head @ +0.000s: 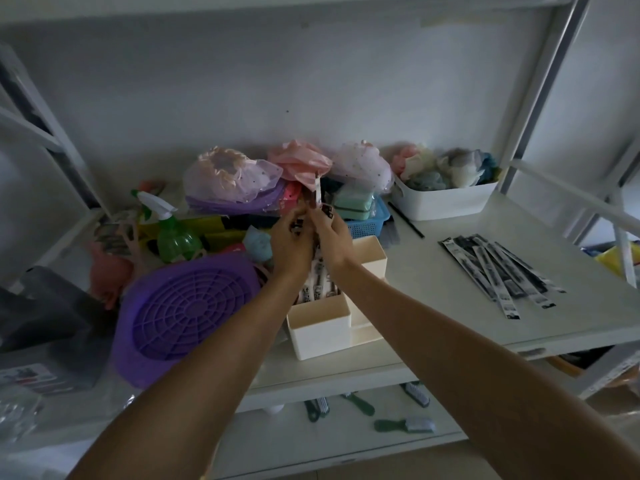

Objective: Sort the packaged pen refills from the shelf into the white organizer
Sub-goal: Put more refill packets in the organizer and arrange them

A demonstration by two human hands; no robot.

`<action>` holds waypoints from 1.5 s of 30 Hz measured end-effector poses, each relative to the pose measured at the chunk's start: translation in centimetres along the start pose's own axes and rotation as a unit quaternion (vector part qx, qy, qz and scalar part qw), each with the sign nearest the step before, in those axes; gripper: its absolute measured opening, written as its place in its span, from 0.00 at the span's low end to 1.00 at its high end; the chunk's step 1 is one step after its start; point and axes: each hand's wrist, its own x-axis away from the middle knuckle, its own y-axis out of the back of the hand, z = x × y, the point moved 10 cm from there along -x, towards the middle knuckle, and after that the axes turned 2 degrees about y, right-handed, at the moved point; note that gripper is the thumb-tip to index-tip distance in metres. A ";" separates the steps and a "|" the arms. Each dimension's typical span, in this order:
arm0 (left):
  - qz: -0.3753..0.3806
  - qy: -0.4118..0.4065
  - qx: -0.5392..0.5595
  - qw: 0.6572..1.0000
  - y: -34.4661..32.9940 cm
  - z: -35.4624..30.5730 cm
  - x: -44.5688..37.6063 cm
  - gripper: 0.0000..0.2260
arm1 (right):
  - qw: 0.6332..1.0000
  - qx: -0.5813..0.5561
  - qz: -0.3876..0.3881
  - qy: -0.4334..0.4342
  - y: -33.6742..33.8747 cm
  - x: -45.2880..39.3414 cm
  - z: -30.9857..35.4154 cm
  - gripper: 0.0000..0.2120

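Observation:
The white organizer [320,332] stands at the middle of the shelf with several compartments. A bundle of packaged pen refills [320,284] stands upright in its rear left compartment. My left hand [290,245] and my right hand [331,239] meet just above it, both gripping the tops of the bundle, and one refill pack [317,187] sticks up above my fingers. Several more refill packs [498,271], black and white strips, lie fanned out flat on the shelf to the right.
A purple round basket [183,310] leans against the organizer's left side, with a green spray bottle [173,233] behind it. A blue basket [369,223] and a white tub of puffs [446,200] sit at the back. Brushes [405,424] lie on the lower shelf.

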 end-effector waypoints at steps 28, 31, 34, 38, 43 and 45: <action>0.077 0.174 0.056 0.980 1.9 3.1 -1.1 0.17 | 0.893 0.373 0.010 0.254 -0.6 -1.4 8.1 0.07; 0.087 0.194 0.111 0.971 1.6 4.7 -0.1 0.11 | 0.861 0.469 0.108 0.163 -1.2 -1.6 3.5 0.08; 0.061 0.212 0.152 0.963 1.7 5.5 0.4 0.09 | 0.842 0.497 0.179 0.107 -1.9 -1.4 1.2 0.14; 0.037 0.259 0.182 0.948 0.9 5.3 1.1 0.15 | 0.760 0.578 0.279 0.100 -3.6 -0.6 0.1 0.19; 0.048 0.225 0.145 0.962 2.3 3.9 0.1 0.20 | 0.944 0.296 0.056 0.133 1.4 -0.6 4.0 0.27; 0.046 0.202 0.119 0.971 3.1 3.0 -0.7 0.19 | 0.928 0.312 0.021 0.201 2.4 0.3 5.4 0.32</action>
